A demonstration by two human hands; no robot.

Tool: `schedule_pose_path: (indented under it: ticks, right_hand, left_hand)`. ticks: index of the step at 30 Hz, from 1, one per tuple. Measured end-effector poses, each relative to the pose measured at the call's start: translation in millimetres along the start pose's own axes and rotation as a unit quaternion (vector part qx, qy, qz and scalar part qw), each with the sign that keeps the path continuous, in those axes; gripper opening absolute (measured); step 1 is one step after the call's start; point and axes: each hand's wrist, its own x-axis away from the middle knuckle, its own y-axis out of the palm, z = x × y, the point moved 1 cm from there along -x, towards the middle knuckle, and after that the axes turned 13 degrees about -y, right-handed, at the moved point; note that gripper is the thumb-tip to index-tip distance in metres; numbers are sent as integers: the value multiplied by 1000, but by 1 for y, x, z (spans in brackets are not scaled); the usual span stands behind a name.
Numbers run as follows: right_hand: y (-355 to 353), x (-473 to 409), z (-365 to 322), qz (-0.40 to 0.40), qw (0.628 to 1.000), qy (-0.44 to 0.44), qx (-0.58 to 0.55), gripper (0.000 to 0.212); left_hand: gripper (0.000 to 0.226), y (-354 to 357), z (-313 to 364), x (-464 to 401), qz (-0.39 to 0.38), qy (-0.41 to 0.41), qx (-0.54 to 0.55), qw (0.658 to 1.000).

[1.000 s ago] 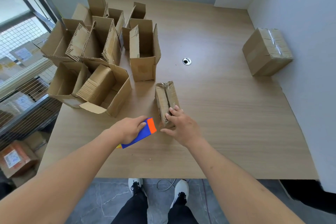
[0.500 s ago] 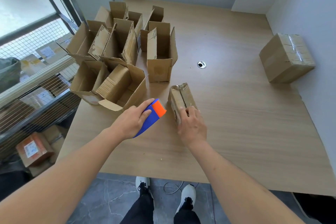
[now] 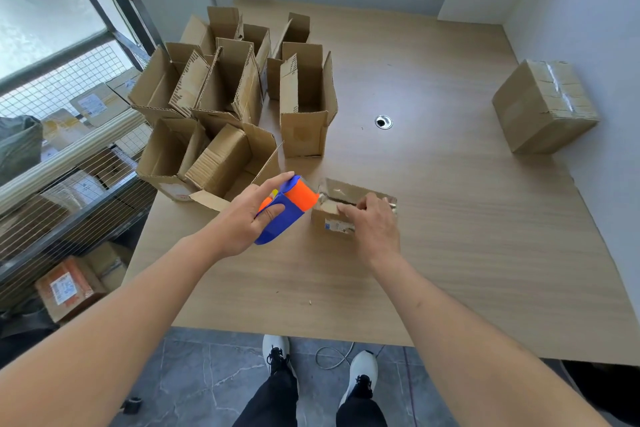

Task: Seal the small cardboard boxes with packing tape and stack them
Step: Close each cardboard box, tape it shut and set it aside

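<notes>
Head camera is looking down over my two bare forearms at a wooden table (image 3: 450, 218). I am gripping the blue and orange tape dispenser (image 3: 287, 210) in my left hand (image 3: 247, 218), fingers wrapped round its blue body, thumb stretched along the top edge. Its orange end is touching the left end of the small cardboard box (image 3: 349, 199), which is lying directly between my hands and under the right one. My right hand (image 3: 372, 225) is resting on top of that box, fingers curled over its near edge and pressing the flaps down; glossy tape is showing along the seam just beyond my fingertips. Beyond my left hand, a cluster of open boxes (image 3: 235, 104) is standing with flaps up, the nearest one just past the dispenser. Far off to the right of my right hand, a sealed box (image 3: 543, 107) is sitting against the wall. Ahead of my right hand, a metal grommet (image 3: 383, 122) is showing in the tabletop.
</notes>
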Motion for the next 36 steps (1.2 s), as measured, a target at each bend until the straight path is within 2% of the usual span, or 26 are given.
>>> schedule_pose_path:
  ticks: [2, 6, 7, 9, 12, 16, 21, 24, 27, 30, 36]
  right_hand:
    - [0, 4, 7, 21, 1000, 4, -14, 31]
    - [4, 8, 11, 46, 997, 34, -49, 9]
    - [6, 8, 9, 56, 995, 41, -78, 13]
    - [10, 8, 6, 63, 990, 37, -117, 39]
    - [17, 7, 10, 8, 995, -10, -98, 64]
    - [13, 2, 13, -27, 990, -71, -119, 54]
    - [2, -5, 24, -87, 980, -68, -168, 51]
    - [2, -5, 24, -26, 962, -63, -265, 32]
    - [-5, -4, 21, 52, 924, -67, -374, 23]
    - [-13, -4, 15, 45, 908, -71, -411, 19]
    - [-16, -8, 21, 60, 892, -6, -449, 9]
  left_hand:
    - [60, -3, -3, 2, -9, 4, -10, 1000]
    - [63, -6, -4, 5, -21, 10, -28, 999]
    - [63, -6, -4, 5, -22, 12, -32, 999]
    - [64, -6, -3, 4, -25, 14, -38, 999]
    - [64, -5, -3, 2, -32, 16, -39, 999]
    - [65, -6, -3, 0, -46, 22, -51, 997]
    - [68, -2, 1, -2, -85, 30, -83, 992]
    - [67, 3, 6, -3, -100, 33, -102, 989]
    - [67, 7, 12, -5, -112, 44, -109, 987]
    - [66, 8, 18, -6, -122, 50, -113, 985]
    - [61, 12, 30, -3, -142, 52, -102, 983]
